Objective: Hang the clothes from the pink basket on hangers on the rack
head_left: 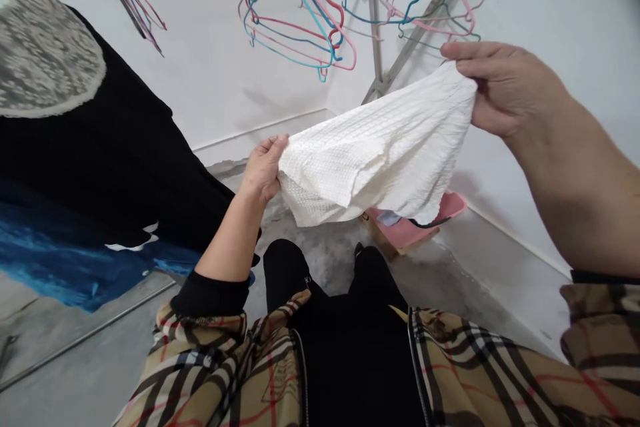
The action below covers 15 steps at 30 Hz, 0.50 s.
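Observation:
A white textured cloth [340, 167] is stretched in the air between my two hands, its lower edge hanging in loose folds. My left hand [264, 168] pinches its left end, lower and nearer the middle of the view. Higher up on the right, my right hand [510, 87] grips the other end between thumb and fingers. The cloth's upper edge slants up toward the right. Parts of both hands' fingers are hidden behind the fabric.
Blue, pink and red hangers [300, 13] hang above the cloth, with more hangers [410, 7] on a metal frame [375, 27]. Dark clothes [135, 133] hang at the left. On the floor, a pink container [410, 230] stands against the wall. A metal bar [90, 333] runs low at left.

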Available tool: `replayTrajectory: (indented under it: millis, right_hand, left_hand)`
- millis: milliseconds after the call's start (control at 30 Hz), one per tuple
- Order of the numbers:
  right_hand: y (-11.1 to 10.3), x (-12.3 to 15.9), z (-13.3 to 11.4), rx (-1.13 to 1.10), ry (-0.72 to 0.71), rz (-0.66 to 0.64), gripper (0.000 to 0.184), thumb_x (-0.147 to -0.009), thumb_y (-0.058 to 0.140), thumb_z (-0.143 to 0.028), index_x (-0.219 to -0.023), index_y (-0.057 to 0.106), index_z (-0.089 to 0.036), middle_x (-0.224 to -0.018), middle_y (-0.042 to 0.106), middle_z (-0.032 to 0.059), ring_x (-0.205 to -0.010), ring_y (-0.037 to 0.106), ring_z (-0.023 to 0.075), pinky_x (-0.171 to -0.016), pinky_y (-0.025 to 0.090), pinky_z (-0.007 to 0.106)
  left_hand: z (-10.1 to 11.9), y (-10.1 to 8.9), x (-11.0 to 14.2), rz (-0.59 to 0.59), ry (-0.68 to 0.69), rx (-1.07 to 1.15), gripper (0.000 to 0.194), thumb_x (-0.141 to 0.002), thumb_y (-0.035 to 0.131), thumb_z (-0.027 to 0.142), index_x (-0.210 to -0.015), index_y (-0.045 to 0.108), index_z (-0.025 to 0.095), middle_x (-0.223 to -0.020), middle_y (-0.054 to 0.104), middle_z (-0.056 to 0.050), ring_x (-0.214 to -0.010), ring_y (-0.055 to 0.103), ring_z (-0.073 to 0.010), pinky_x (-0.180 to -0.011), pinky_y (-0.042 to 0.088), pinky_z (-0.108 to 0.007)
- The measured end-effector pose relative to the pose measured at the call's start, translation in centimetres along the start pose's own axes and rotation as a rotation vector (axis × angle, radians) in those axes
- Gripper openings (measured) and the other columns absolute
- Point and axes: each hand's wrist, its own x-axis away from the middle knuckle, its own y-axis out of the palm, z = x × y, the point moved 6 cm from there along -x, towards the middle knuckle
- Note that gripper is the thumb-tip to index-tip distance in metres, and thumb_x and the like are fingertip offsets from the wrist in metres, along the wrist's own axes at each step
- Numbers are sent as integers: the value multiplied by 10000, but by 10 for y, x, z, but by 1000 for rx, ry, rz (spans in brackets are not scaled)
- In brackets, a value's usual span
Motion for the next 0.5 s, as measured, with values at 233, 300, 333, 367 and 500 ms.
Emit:
replayTrajectory:
  millis: [233, 300, 333, 367, 500]
  right_hand:
    - [23, -8, -6, -154, -1, 37, 341, -860, 441, 76, -913, 684, -157, -705, 595, -27, -683, 572, 39, -828, 516, 248]
    - [26, -12, -5, -174, 4, 39, 342, -858, 434, 79, -895, 681, -155, -700, 581, -23, -669, 562, 40, -843, 510, 260]
    - [26, -14, -3, -179, 4, 43, 334, -855, 437, 81, -895, 677, -148, -706, 577, -19, -671, 560, 40, -855, 505, 264]
    - [25, -17, 0, -182, 3, 52, 320, -851, 445, 83, -899, 672, -137, -721, 579, -13, -679, 561, 40, -867, 499, 266]
    - [24, -29, 28, -122, 24, 81, 273, -859, 460, 69, -1035, 626, -56, -924, 635, 66, -733, 570, 37, -876, 491, 276]
  left_hand:
    - [-24, -9, -7, 89, -52, 90, 240, -663, 804, 178, -838, 640, 178, -713, 634, 1, -657, 592, -111, -627, 498, -222]
    - [-30, -9, -3, 56, -129, 133, 235, -661, 803, 152, -839, 650, 166, -726, 636, -4, -661, 598, -109, -635, 506, -224]
    - [-31, -7, -1, 34, -166, 156, 225, -669, 796, 140, -842, 653, 159, -731, 634, -6, -659, 598, -106, -640, 508, -225]
    - [-31, -5, 2, 9, -201, 179, 209, -684, 785, 127, -846, 655, 153, -738, 635, -8, -658, 600, -103, -645, 510, -224]
    - [-23, 13, 12, -54, -304, 236, 161, -747, 720, 88, -878, 649, 148, -786, 659, -25, -686, 625, -112, -670, 530, -231]
